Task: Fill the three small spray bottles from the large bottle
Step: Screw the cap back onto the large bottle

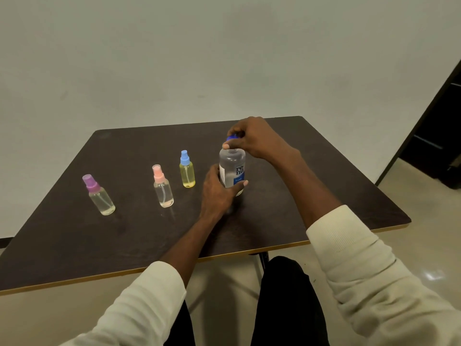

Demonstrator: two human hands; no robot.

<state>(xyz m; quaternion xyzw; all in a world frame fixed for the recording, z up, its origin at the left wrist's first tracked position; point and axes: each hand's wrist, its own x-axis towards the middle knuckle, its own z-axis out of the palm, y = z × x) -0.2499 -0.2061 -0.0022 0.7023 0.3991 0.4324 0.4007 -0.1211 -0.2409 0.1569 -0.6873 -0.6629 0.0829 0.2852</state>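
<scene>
We find the large bottle upright on the desk, right of centre. Our left hand wraps its lower body, thumb across the label. Our right hand pinches the blue cap, which sits at or just above the neck; whether it is fully off we cannot tell. The three spray bottles stand to the left, caps on: the blue-capped bottle nearest, the pink-capped bottle next, the purple-capped bottle well apart. We judge the large bottle nearly full, so fairly heavy, its smooth plastic wall slippery and somewhat yielding; hold it mid-body. The small bottles look light and easily toppled; steady each by its body when pouring.
</scene>
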